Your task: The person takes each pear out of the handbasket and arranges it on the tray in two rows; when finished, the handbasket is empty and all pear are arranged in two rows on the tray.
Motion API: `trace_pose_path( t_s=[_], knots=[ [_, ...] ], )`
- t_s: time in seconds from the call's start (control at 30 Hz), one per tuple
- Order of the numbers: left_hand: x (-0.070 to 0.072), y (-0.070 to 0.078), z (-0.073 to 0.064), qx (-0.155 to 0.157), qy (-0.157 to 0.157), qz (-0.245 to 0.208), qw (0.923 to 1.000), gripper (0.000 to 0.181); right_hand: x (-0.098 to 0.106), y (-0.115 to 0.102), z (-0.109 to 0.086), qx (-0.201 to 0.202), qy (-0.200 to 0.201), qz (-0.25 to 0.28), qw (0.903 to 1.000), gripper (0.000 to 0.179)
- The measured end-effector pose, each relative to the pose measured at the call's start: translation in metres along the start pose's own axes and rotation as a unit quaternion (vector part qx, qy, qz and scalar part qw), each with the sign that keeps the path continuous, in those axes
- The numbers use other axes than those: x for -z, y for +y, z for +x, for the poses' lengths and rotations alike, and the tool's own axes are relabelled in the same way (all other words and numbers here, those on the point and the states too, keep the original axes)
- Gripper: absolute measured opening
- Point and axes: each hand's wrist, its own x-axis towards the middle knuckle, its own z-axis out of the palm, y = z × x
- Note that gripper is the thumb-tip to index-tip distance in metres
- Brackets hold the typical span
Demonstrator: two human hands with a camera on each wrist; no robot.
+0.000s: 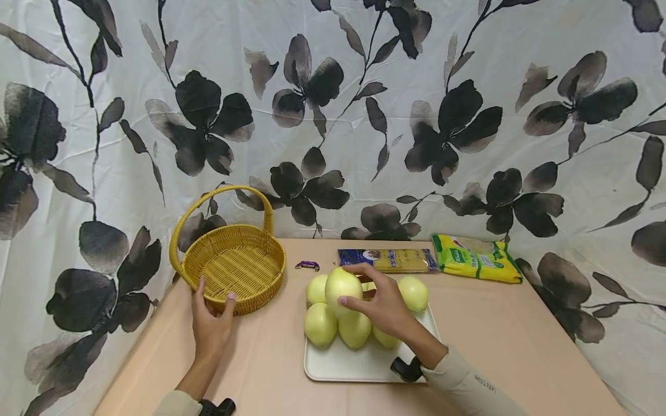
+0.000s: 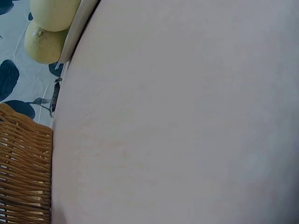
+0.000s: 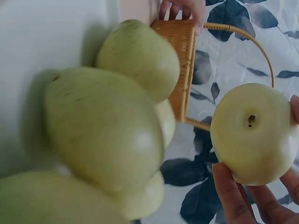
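Observation:
My right hand (image 1: 382,300) grips a pale yellow-green pear (image 1: 343,289), raised above the other pears. In the right wrist view the held pear (image 3: 254,135) shows its dark blossom end, with fingertips around its side. Several more pears (image 1: 320,325) lie on a white tray (image 1: 333,367); some are partly hidden by the hand. On the left, my left hand (image 1: 212,326) holds the near rim of a yellow wicker basket (image 1: 267,297) with an arched handle. The basket's inside shows only its woven bottom. The left wrist view shows the basket's side (image 2: 25,168) but not the hand.
Behind the tray lie a blue-and-yellow pasta packet (image 1: 387,260) and a green-and-yellow bag (image 1: 476,259). A small purple-wrapped candy (image 1: 307,265) is between basket and packet. A floral cloth (image 1: 374,115) hangs behind the peach-coloured table (image 1: 270,370).

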Motion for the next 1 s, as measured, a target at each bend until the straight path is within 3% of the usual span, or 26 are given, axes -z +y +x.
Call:
trace_pose_path(
  t_s=[0.47, 1.0],
  knots=[
    [-0.001, -0.001, 0.001, -0.004, 0.004, -0.003, 1.0000, 0.088, 0.050, 0.028, -0.030, -0.055, 0.053, -0.025, 0.9967, 0.057],
    [-0.001, 0.000, 0.000, 0.002, 0.007, 0.006, 1.0000, 0.087, 0.092, 0.054, -0.064, -0.127, 0.075, -0.087, 0.9852, 0.061]
  ],
)
